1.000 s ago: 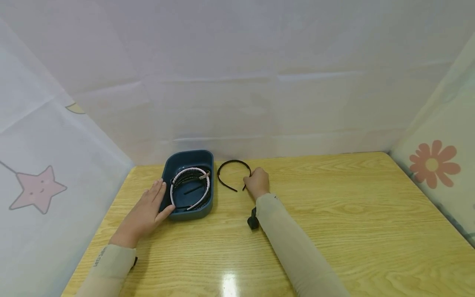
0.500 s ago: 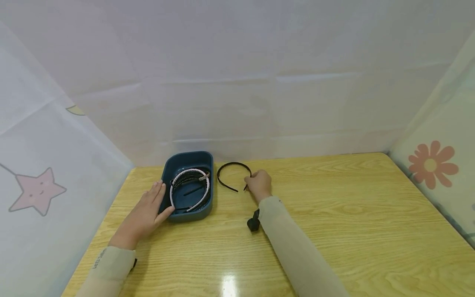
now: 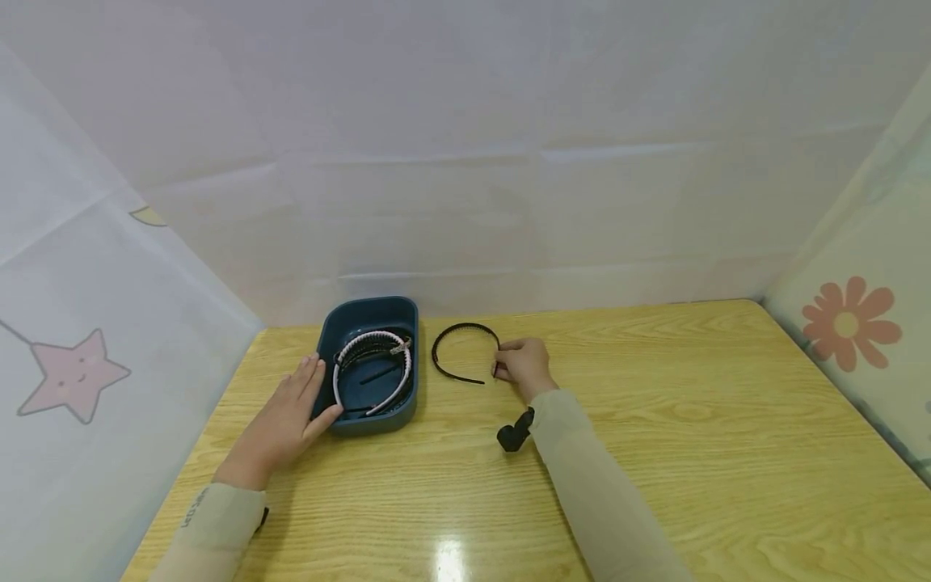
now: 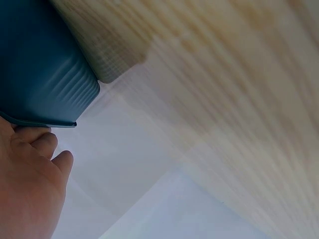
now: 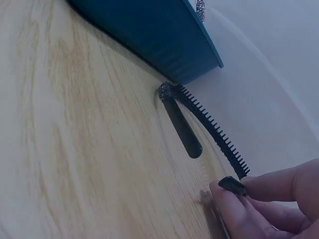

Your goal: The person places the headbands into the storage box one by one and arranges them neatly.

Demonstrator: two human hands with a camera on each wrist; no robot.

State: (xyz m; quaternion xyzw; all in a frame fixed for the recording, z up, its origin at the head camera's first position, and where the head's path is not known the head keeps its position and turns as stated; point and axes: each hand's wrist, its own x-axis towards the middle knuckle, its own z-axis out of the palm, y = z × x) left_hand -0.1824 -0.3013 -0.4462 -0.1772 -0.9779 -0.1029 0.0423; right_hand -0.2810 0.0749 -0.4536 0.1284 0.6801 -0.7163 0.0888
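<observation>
My right hand (image 3: pixel 525 364) pinches one end of a black toothed headband (image 3: pixel 465 326) between thumb and fingers. In the right wrist view the headband (image 5: pixel 214 130) shows comb-like teeth along its inner side, and its other end points back over the table close to the basin. My left hand (image 3: pixel 284 416) lies against the left side of a dark blue plastic basin (image 3: pixel 369 305), fingers extended along the rim and thumb at the front corner. Inside the basin rest a white headband (image 3: pixel 337 380) with a sparkly ornament and several black ones. The left wrist view shows the basin's outer wall (image 4: pixel 45 74) above my fingers.
The wood-grain table (image 3: pixel 698 404) stretches to the right of the basin. A pale cloth backdrop (image 3: pixel 465 202) rises behind the table's far edge, with printed side panels left and right. A black wrist camera (image 3: pixel 513 434) hangs from the right sleeve.
My right hand has shifted a little to the right and nearer, drawing the black headband with it, so its free end has moved right. My left hand stays at the basin.
</observation>
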